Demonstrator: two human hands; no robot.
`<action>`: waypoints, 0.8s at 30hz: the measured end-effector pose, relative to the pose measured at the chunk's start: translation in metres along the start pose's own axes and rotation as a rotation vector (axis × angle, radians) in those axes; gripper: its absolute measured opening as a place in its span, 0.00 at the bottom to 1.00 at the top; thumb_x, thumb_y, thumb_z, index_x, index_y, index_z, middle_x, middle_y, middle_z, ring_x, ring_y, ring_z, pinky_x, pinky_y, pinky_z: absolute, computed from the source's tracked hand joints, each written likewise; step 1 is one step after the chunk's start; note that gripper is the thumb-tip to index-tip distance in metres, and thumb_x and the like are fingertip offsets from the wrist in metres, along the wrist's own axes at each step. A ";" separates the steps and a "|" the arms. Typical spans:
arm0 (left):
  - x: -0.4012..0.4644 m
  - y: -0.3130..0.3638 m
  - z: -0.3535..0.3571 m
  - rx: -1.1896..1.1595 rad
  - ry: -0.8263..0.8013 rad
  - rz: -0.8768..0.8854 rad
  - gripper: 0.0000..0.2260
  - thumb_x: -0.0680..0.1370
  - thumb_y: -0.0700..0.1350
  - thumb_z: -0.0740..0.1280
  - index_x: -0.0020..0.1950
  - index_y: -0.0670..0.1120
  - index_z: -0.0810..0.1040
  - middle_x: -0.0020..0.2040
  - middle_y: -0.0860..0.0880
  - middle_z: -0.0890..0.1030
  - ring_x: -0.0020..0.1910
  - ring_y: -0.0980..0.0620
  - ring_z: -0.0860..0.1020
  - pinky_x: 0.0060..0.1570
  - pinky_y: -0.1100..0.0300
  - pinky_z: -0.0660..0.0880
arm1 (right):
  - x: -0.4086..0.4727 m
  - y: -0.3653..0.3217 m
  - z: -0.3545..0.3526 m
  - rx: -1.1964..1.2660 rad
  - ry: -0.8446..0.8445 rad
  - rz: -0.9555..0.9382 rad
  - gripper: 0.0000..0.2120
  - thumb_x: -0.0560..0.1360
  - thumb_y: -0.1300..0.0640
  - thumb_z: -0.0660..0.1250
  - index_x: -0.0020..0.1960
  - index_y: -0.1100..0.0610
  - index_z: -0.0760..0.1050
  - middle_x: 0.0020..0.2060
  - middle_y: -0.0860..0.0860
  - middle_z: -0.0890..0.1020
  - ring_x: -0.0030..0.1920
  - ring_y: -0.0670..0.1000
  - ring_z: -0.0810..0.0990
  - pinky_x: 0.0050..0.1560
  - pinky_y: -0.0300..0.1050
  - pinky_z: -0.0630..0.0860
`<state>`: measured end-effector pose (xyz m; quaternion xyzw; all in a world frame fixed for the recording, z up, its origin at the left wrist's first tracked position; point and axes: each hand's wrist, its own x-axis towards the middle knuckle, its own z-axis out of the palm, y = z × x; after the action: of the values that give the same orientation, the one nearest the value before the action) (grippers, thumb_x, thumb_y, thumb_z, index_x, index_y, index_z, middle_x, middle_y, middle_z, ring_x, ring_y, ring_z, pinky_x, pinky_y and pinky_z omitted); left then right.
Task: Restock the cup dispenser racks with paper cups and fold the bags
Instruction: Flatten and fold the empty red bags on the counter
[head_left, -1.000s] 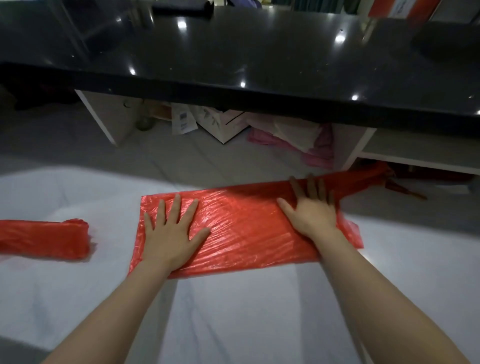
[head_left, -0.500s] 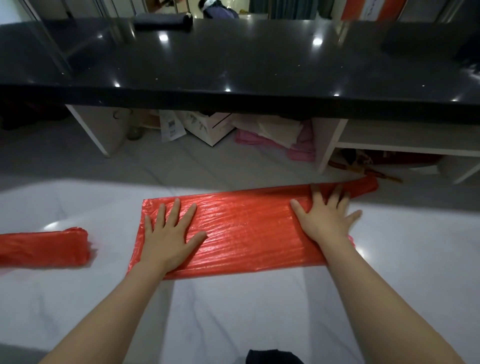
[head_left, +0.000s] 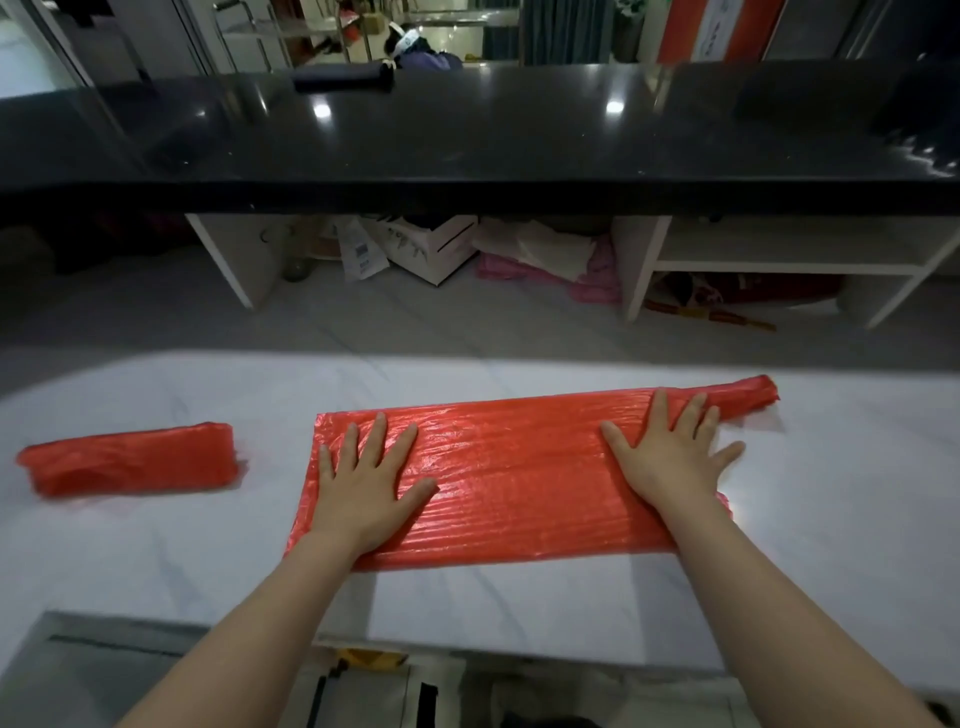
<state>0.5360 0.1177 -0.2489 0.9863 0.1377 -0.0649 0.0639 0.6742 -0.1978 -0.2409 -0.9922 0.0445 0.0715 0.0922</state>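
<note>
Pressing flat on a red plastic bag (head_left: 519, 467), both hands lie palm down with fingers straight and spread. The left hand (head_left: 363, 488) covers the bag's left end; the right hand (head_left: 670, 457) sits near its right end, where the plastic narrows into a twisted tail pointing toward the white marble surface's (head_left: 519, 608) far right edge. The bag lies across the middle of that surface. A 2nd red bag, folded into a short strip (head_left: 130, 460), rests well apart near the left edge. Beyond the surface runs a black counter (head_left: 467, 145)
</note>
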 end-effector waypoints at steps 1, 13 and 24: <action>-0.008 -0.002 0.000 0.000 -0.004 -0.007 0.36 0.65 0.78 0.33 0.70 0.67 0.30 0.77 0.53 0.37 0.76 0.44 0.36 0.70 0.40 0.34 | -0.007 -0.002 -0.002 -0.002 0.009 -0.014 0.47 0.69 0.24 0.42 0.78 0.52 0.40 0.76 0.61 0.40 0.75 0.61 0.37 0.69 0.71 0.39; -0.090 -0.039 0.000 -0.106 -0.025 -0.317 0.37 0.70 0.76 0.39 0.75 0.62 0.35 0.78 0.48 0.36 0.75 0.40 0.36 0.68 0.37 0.33 | -0.160 -0.056 0.018 0.150 0.286 -0.609 0.12 0.75 0.47 0.64 0.55 0.49 0.78 0.53 0.51 0.76 0.54 0.55 0.73 0.54 0.55 0.69; -0.103 -0.023 -0.038 -0.591 -0.131 -0.426 0.34 0.78 0.67 0.47 0.77 0.47 0.57 0.77 0.40 0.57 0.76 0.39 0.54 0.73 0.43 0.51 | -0.163 -0.052 0.029 0.021 0.064 -0.400 0.29 0.78 0.36 0.45 0.76 0.46 0.51 0.77 0.49 0.55 0.76 0.55 0.50 0.72 0.63 0.49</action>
<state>0.4360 0.1180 -0.1994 0.8681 0.3485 -0.0973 0.3398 0.5150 -0.1294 -0.2352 -0.9819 -0.1500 0.0197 0.1136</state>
